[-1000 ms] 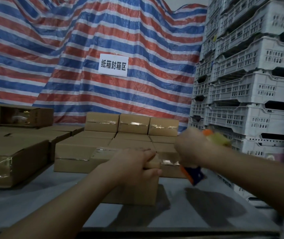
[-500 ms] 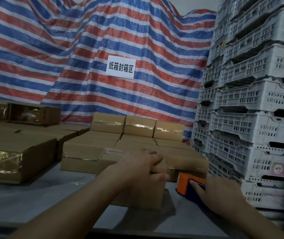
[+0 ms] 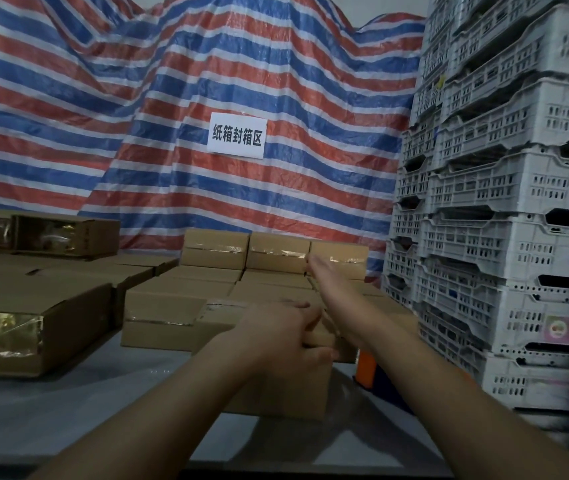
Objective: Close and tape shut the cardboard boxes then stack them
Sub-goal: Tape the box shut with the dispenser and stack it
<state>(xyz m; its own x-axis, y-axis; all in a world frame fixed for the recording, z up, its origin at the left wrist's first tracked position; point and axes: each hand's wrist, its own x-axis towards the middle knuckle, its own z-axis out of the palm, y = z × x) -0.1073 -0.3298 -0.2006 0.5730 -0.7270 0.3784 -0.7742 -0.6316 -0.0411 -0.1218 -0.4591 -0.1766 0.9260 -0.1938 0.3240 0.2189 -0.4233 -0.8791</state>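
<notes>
Two bare hands work over a small cardboard box [image 3: 276, 393] standing on a grey table [image 3: 68, 410]. The left hand [image 3: 283, 336] grasps the box's top near edge, fingers curled over the top and thumb pressed against the front face. The right hand [image 3: 328, 278] reaches forward past the left, fingers straight and released, holding nothing, its fingertips over the row of taped boxes [image 3: 276, 254] stacked beyond it. Just under the right forearm, beside the held box, an orange and blue tape dispenser [image 3: 366, 370] sits on the table. More sealed boxes [image 3: 34, 317] lie well to the left of the left hand, their ends glinting with clear tape. White plastic crates [image 3: 518, 202] tower to the right of the right arm, and a striped tarp [image 3: 137, 116] bearing a white sign [image 3: 236, 136] hangs behind everything.
</notes>
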